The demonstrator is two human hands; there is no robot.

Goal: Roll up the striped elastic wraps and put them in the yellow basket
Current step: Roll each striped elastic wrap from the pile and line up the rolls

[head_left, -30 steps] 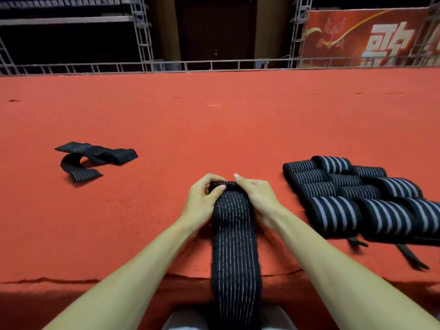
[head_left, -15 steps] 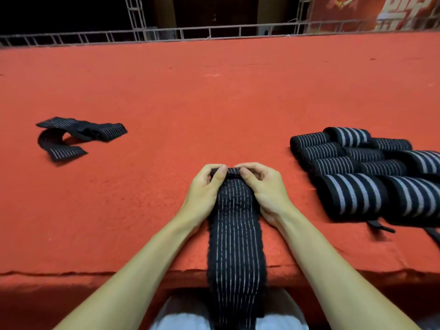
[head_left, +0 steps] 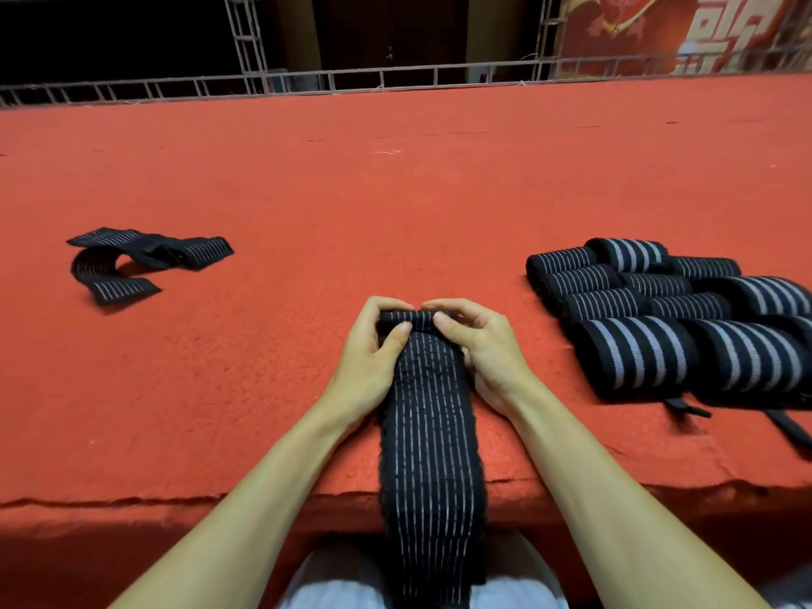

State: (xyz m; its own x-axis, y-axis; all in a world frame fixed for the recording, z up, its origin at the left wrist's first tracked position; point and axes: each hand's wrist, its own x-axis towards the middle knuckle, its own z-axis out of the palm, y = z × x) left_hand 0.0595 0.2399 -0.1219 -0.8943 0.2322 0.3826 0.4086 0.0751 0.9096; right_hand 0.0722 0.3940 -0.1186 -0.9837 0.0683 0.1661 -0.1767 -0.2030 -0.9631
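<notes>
A long black wrap with thin white stripes (head_left: 428, 432) lies flat on the red carpeted surface and hangs over the near edge toward my lap. Its far end is curled into a small tight roll. My left hand (head_left: 373, 358) pinches that roll from the left and my right hand (head_left: 479, 349) from the right, thumbs on top. Several rolled striped wraps (head_left: 659, 314) lie packed together at the right. One loose, unrolled wrap (head_left: 140, 261) lies crumpled at the left. No yellow basket is in view.
The red carpet (head_left: 395, 204) stretches far ahead to a metal truss rail (head_left: 395, 76). Its near edge (head_left: 175, 503) drops off just in front of me. A red banner (head_left: 659, 33) hangs at the back right. Thin black straps (head_left: 786, 428) trail from the rolled pile.
My thumbs have turned the far end of the wrap over toward me, so the small roll is a little thicker. The view has tilted up slightly again.
</notes>
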